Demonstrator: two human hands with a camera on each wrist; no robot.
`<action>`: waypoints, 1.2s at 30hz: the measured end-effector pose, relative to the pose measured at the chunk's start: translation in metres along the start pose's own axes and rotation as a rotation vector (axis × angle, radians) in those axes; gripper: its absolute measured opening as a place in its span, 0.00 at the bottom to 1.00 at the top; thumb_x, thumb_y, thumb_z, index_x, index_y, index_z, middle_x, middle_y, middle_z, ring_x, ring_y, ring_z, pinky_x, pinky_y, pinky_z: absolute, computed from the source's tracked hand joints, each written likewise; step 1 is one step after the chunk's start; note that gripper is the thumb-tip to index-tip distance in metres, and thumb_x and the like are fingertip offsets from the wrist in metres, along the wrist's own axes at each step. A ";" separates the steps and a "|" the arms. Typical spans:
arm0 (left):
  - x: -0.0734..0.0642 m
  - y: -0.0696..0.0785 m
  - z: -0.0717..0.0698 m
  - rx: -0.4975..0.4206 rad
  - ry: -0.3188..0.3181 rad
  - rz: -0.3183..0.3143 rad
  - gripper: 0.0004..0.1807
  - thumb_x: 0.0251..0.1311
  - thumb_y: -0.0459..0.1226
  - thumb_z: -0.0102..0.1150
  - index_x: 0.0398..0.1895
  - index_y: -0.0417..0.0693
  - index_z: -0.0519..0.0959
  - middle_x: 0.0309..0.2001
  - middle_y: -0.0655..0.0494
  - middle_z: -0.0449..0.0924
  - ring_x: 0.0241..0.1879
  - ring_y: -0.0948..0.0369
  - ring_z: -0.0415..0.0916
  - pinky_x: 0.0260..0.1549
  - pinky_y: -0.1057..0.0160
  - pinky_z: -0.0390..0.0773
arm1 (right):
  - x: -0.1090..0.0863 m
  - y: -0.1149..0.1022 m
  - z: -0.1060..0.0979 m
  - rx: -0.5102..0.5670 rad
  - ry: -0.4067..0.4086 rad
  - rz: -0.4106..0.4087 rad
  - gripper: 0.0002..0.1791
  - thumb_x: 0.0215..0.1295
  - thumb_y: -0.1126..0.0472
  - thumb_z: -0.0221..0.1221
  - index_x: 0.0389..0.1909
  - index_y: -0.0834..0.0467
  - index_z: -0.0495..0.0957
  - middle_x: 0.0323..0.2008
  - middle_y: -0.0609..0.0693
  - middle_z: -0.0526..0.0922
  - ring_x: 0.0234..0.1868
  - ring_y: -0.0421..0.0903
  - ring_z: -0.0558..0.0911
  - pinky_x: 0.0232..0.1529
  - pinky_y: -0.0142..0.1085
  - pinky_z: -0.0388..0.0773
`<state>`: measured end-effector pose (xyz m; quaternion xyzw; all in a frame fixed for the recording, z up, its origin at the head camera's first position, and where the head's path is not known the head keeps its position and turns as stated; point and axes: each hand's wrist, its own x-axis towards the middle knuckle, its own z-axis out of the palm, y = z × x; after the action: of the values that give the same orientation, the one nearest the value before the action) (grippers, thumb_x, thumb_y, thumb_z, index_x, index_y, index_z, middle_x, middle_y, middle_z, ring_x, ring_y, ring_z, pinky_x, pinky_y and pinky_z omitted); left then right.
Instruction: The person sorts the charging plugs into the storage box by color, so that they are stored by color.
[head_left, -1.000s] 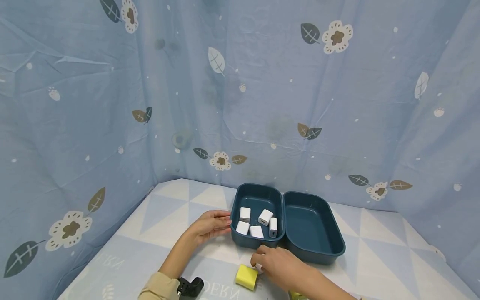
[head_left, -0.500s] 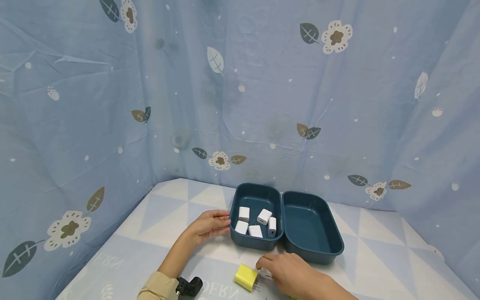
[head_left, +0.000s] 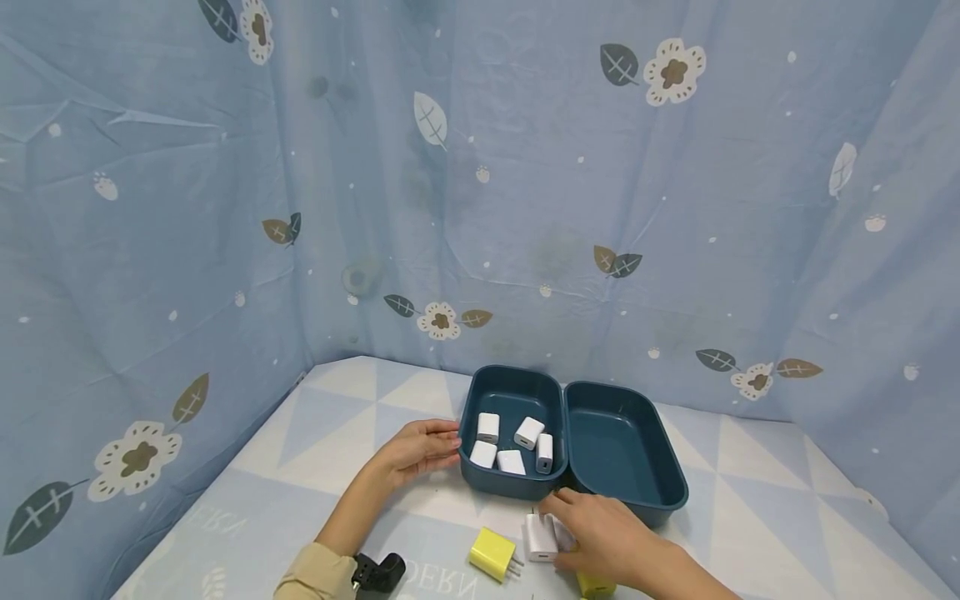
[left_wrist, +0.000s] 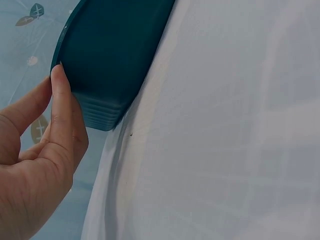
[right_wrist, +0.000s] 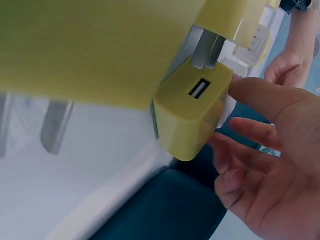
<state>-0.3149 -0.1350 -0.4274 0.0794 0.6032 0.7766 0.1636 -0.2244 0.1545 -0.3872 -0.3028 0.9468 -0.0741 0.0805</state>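
My left hand (head_left: 422,452) rests against the left side of a dark teal bin (head_left: 498,482), its fingers at the rim; the left wrist view shows fingertips on that rim (left_wrist: 61,47). Several white charger plugs lie inside this bin. My right hand (head_left: 611,537) is low over the table, thumb and fingers spread beside a white charger (head_left: 540,538). A yellow charger (head_left: 596,586) is partly hidden under the right hand. In the right wrist view, a yellow charger (right_wrist: 187,115) with a USB port overlaps the space near the thumb and fingertips.
A second teal bin (head_left: 621,446) stands directly right of the first. Another yellow charger (head_left: 492,554), prongs pointing right, lies on the patterned tablecloth (head_left: 765,508) left of the white one. A patterned blue curtain (head_left: 525,208) hangs behind the table.
My right hand has shifted right, uncovering the white charger and the prongs of the left yellow charger. My left hand has stayed at the bin.
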 end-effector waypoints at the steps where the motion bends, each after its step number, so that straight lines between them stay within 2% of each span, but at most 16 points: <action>1: 0.000 0.000 0.000 -0.001 -0.001 0.001 0.23 0.60 0.25 0.53 0.58 0.25 0.63 0.46 0.38 0.74 0.39 0.57 0.78 0.44 0.57 0.79 | 0.000 0.001 0.001 0.004 -0.002 0.004 0.25 0.46 0.46 0.70 0.47 0.39 0.74 0.36 0.34 0.75 0.27 0.34 0.69 0.29 0.35 0.74; 10: -0.001 -0.001 -0.001 -0.011 -0.006 0.005 0.23 0.60 0.24 0.53 0.58 0.24 0.63 0.46 0.38 0.74 0.41 0.55 0.78 0.44 0.57 0.79 | 0.002 0.006 0.007 0.116 0.006 0.021 0.24 0.47 0.48 0.70 0.47 0.43 0.75 0.31 0.32 0.74 0.26 0.34 0.69 0.25 0.31 0.71; 14: -0.001 0.000 0.000 -0.013 -0.008 0.004 0.23 0.60 0.24 0.53 0.58 0.24 0.62 0.47 0.38 0.74 0.42 0.55 0.78 0.45 0.57 0.79 | 0.003 0.009 0.010 0.243 0.018 0.023 0.23 0.46 0.52 0.71 0.45 0.44 0.76 0.30 0.34 0.74 0.25 0.35 0.70 0.23 0.29 0.70; 18: -0.001 0.000 0.000 -0.010 -0.017 0.005 0.24 0.60 0.24 0.53 0.58 0.24 0.62 0.47 0.37 0.73 0.41 0.55 0.78 0.45 0.57 0.79 | 0.001 0.012 0.011 0.368 0.023 -0.003 0.22 0.46 0.55 0.70 0.44 0.46 0.76 0.30 0.36 0.75 0.25 0.36 0.71 0.23 0.28 0.73; 23: 0.000 0.000 0.000 -0.007 -0.021 0.005 0.24 0.60 0.24 0.53 0.58 0.24 0.62 0.47 0.37 0.74 0.41 0.55 0.78 0.45 0.57 0.79 | -0.005 0.012 0.003 0.456 0.041 -0.040 0.22 0.48 0.53 0.70 0.45 0.49 0.76 0.30 0.37 0.76 0.23 0.37 0.72 0.20 0.28 0.73; 30: 0.000 0.001 0.000 -0.008 -0.018 0.006 0.23 0.60 0.24 0.53 0.58 0.24 0.63 0.46 0.38 0.74 0.41 0.55 0.78 0.45 0.57 0.79 | -0.011 0.010 -0.013 0.458 0.115 -0.091 0.23 0.48 0.49 0.69 0.46 0.50 0.75 0.27 0.39 0.76 0.22 0.36 0.70 0.19 0.27 0.70; 36: -0.001 0.000 0.000 -0.007 -0.012 0.003 0.23 0.60 0.24 0.53 0.58 0.24 0.63 0.46 0.38 0.74 0.41 0.56 0.78 0.44 0.58 0.79 | -0.003 0.011 -0.023 0.450 0.228 -0.117 0.24 0.50 0.50 0.68 0.47 0.51 0.74 0.29 0.42 0.76 0.23 0.36 0.71 0.20 0.28 0.71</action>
<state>-0.3142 -0.1356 -0.4271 0.0846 0.5994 0.7784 0.1664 -0.2328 0.1675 -0.3663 -0.3213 0.8902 -0.3211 0.0344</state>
